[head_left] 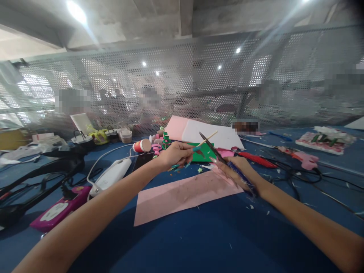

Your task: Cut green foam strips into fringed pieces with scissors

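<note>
My left hand (178, 153) pinches a thin wooden stick (209, 135), which slants up to the right from the fingertips. In my right hand (234, 170) are scissors (217, 151) with dark blades and blue handles. The blades point up and left, and the stick's upper part lies at or across them; I cannot tell whether they touch it. Behind the hands is a green sheet (203, 153). Below them a long pink paper strip (182, 197) lies flat on the blue table, and crumpled pink paper (224, 174) shows beside my right hand.
On the left are a magenta power socket (61, 208), a white power strip (113, 174), black straps (42, 178) and a red-and-white roll (142, 145). A pink glue gun (307, 159) with cables lies right. Pink and white sheets (210, 134) rest near the perforated metal screen (199, 76).
</note>
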The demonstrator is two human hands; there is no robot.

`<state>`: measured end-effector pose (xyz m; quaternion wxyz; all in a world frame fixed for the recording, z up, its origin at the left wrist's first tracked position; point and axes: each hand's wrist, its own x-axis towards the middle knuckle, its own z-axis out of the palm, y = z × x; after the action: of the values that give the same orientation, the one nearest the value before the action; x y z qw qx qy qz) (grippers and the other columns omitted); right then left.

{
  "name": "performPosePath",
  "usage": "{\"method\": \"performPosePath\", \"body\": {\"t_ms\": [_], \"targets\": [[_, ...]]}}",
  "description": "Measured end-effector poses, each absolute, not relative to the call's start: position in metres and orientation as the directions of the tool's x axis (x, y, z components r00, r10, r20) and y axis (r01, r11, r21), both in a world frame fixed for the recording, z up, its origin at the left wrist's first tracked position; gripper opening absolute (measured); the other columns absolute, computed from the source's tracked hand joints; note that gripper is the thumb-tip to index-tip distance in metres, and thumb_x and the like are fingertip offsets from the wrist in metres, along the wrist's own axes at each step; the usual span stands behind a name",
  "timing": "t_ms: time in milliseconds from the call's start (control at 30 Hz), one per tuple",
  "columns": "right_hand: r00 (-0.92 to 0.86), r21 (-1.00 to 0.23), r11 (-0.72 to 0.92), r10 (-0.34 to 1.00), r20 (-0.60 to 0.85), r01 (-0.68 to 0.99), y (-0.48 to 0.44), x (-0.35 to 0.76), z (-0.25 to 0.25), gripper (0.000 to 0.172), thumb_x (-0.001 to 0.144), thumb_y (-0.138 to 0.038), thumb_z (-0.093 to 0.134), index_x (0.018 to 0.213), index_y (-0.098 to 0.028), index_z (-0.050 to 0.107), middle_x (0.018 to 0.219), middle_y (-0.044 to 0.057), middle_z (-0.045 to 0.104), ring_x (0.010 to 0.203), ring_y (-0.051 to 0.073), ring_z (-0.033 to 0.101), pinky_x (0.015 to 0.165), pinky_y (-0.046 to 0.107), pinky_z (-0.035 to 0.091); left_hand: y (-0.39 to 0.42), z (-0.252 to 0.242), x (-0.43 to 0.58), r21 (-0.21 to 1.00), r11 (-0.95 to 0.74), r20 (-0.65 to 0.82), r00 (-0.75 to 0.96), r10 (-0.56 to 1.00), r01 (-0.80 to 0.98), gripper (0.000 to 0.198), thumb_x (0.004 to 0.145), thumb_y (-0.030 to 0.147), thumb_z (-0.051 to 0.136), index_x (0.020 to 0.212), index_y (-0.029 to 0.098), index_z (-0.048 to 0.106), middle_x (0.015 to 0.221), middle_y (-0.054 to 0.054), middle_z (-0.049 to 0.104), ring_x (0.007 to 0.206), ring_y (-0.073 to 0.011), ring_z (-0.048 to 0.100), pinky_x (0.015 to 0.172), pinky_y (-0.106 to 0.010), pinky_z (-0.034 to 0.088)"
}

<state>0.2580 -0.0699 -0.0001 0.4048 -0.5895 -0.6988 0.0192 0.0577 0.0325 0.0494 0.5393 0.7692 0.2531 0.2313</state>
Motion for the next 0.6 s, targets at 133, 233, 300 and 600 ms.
{"method": "performPosePath", "body": {"t_ms": [133, 233, 300, 600], "targets": [[0.050, -0.490, 0.288, 0.822, 0.567, 0.823, -0.069, 0.257, -0.001, 0.054, 0.081, -0.061, 0.040, 0.046, -0.020, 0.044, 0.040, 0.001, 0.052, 0.043, 0.013, 0.053, 0.047, 0.024, 0.038, 0.030, 0.052, 0.059, 0.921, -0.349, 0.094, 0.768, 0.634, 0.175, 0.031, 0.083, 0.030, 0.051, 0.059, 0.011, 0.056, 0.041, 0.005, 0.047, 0.027, -0.0010, 0.029, 0.032, -0.016, 0.027], [0.064, -0.453, 0.264, 0.806, 0.589, 0.851, -0.068, 0.258, -0.004, 0.054, 0.081, -0.060, 0.041, 0.045, -0.020, 0.045, 0.039, 0.001, 0.052, 0.043, 0.014, 0.055, 0.049, 0.024, 0.039, 0.027, 0.052, 0.061, 0.859, -0.449, 0.120, 0.754, 0.646, 0.248, 0.029, 0.085, 0.032, 0.048, 0.068, 0.011, 0.058, 0.047, 0.004, 0.052, 0.029, -0.0014, 0.032, 0.034, -0.016, 0.030], [0.067, -0.429, 0.245, 0.802, 0.594, 0.870, -0.066, 0.258, -0.006, 0.053, 0.081, -0.060, 0.041, 0.045, -0.021, 0.044, 0.040, 0.002, 0.053, 0.043, 0.015, 0.056, 0.049, 0.025, 0.039, 0.025, 0.051, 0.062, 0.730, -0.596, 0.215, 0.716, 0.664, 0.334, 0.025, 0.086, 0.031, 0.046, 0.079, 0.011, 0.060, 0.056, 0.001, 0.058, 0.033, -0.0026, 0.039, 0.039, -0.017, 0.035], [0.090, -0.385, 0.174, 0.811, 0.577, 0.906, -0.065, 0.256, -0.007, 0.051, 0.083, -0.056, 0.039, 0.047, -0.021, 0.048, 0.043, 0.004, 0.055, 0.045, 0.017, 0.057, 0.051, 0.027, 0.038, 0.017, 0.033, 0.059, -0.262, -0.753, 0.570, 0.727, 0.384, 0.603, 0.031, 0.092, 0.021, 0.029, 0.098, 0.010, 0.058, 0.083, -0.011, 0.062, 0.071, -0.0159, 0.059, 0.061, -0.026, 0.043]]}}
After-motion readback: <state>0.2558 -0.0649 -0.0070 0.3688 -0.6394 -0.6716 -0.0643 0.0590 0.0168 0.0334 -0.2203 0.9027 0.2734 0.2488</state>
